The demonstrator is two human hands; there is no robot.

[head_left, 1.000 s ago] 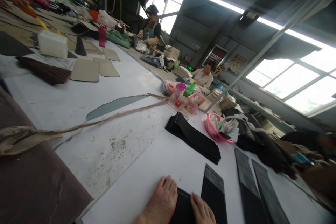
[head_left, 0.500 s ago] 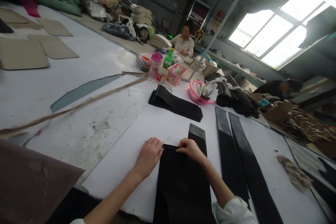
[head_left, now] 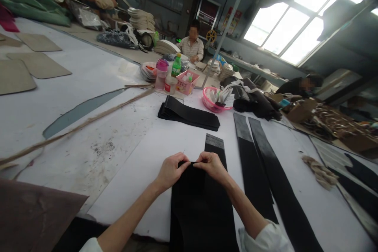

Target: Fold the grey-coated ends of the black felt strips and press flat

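Observation:
A wide black strip of material [head_left: 203, 208] runs up from the bottom of the view across the white table. At its top edge my left hand [head_left: 171, 171] is closed, thumb and fingers pinching the edge. Just to the right, my right hand [head_left: 212, 166] pinches the same edge, fingertips close to the left ones. Behind my right hand lies another black strip with a grey end band [head_left: 215, 141]. Farther off rests a folded stack of black strips [head_left: 189, 114]. Two long black strips [head_left: 254, 169] [head_left: 280, 177] lie flat to the right.
A pink basket [head_left: 217, 100] with white pieces, a pink box [head_left: 188, 82], a green bottle [head_left: 176, 65] and a pink-lidded jug [head_left: 161, 75] stand beyond the stack. Beige panels [head_left: 38, 67] lie far left, a crumpled glove-like cloth [head_left: 320, 171] right. Other people sit or stand farther back.
My left hand has moved right along the strip's top edge, bringing both hands' fingertips closer together. The whole view has shifted slightly, so background things sit farther left.

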